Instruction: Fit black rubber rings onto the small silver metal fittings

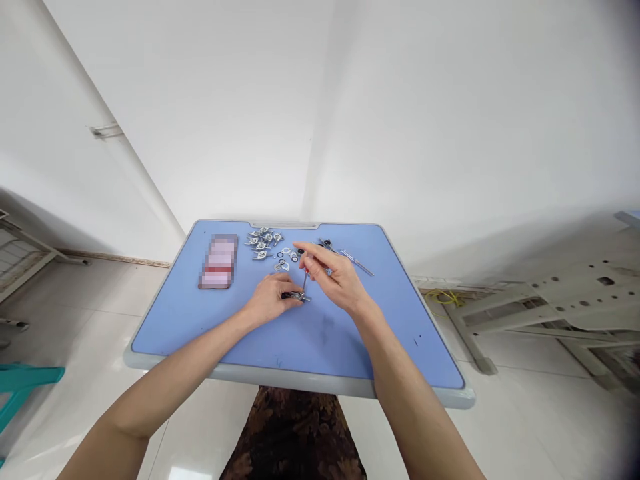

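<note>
My left hand (pixel 270 299) rests on the blue tabletop and is shut on a small dark metal part (pixel 294 295). My right hand (pixel 333 277) is above it, pinching a slim screwdriver (pixel 304 281) whose thin shaft points down into that part. Several small silver metal fittings (pixel 263 243) lie in a loose group beyond my hands, with small black rings and washers (pixel 286 258) scattered beside them. A thin metal tool (pixel 358 263) lies to the right of my right hand, and a few dark parts (pixel 325 244) sit just beyond it.
The blue table (pixel 320 347) has a grey rim and a notch at its far edge. A flat rectangular object (pixel 218 261), pixelated, lies at its left. A pale metal frame (pixel 550 307) and yellow cable (pixel 443 298) are on the floor at right, a teal stool (pixel 25 387) at left.
</note>
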`<state>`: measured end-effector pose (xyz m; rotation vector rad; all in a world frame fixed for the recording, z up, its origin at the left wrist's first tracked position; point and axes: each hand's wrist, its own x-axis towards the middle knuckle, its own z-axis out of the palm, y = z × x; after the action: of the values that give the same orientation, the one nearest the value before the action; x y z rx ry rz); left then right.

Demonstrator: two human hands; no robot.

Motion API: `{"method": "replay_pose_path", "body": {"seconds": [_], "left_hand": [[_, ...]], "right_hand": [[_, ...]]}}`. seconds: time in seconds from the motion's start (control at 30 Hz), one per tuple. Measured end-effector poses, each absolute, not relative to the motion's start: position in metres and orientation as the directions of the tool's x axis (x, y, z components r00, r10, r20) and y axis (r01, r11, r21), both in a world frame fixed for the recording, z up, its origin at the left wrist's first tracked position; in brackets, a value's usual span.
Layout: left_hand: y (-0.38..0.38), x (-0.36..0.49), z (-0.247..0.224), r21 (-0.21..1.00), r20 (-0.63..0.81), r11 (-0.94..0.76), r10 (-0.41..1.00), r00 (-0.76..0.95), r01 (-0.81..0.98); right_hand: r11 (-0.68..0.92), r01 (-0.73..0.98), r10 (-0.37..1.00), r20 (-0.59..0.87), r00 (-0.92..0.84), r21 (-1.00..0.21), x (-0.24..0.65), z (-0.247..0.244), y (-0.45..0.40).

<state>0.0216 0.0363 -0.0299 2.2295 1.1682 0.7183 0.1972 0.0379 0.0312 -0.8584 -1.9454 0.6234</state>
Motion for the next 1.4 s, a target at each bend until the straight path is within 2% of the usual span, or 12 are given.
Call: {"method": "replay_pose_path", "body": {"seconds": [0.13,0.37,0.7,0.87,1.0,1.1,1.4], "left_hand": [[0.036,0.021,-0.03,0.656,0.207,-0.492,0.846,0.491,0.572],[0.036,0.022,-0.029,0.65,0.195,-0.488,0.848,0.493,0.582],[0.035,0.022,-0.028,0.659,0.205,-0.49,0.847,0.491,0.57],[0.035,0.022,-0.027,0.659,0.201,-0.486,0.849,0.489,0.573],[0.035,0.022,-0.028,0.662,0.21,-0.49,0.848,0.487,0.567],[0.036,0.022,-0.03,0.659,0.219,-0.496,0.845,0.487,0.565],[0.038,0.022,-0.033,0.65,0.207,-0.491,0.849,0.487,0.58]], "right_hand": [[0.605,0.257,0.781,0.499,-0.375,-0.754,0.201,0.035,0.039],[0.543,0.217,0.836,0.498,-0.231,-0.811,0.196,0.028,0.043],[0.563,0.391,0.822,0.545,-0.167,-0.729,0.192,0.026,0.043],[0.653,0.466,0.751,0.594,-0.29,-0.597,0.196,0.031,0.04],[0.662,0.395,0.749,0.556,-0.36,-0.637,0.2,0.037,0.037],[0.643,0.354,0.766,0.563,-0.311,-0.679,0.202,0.037,0.039],[0.619,0.476,0.766,0.613,-0.191,-0.625,0.195,0.038,0.039]]}}
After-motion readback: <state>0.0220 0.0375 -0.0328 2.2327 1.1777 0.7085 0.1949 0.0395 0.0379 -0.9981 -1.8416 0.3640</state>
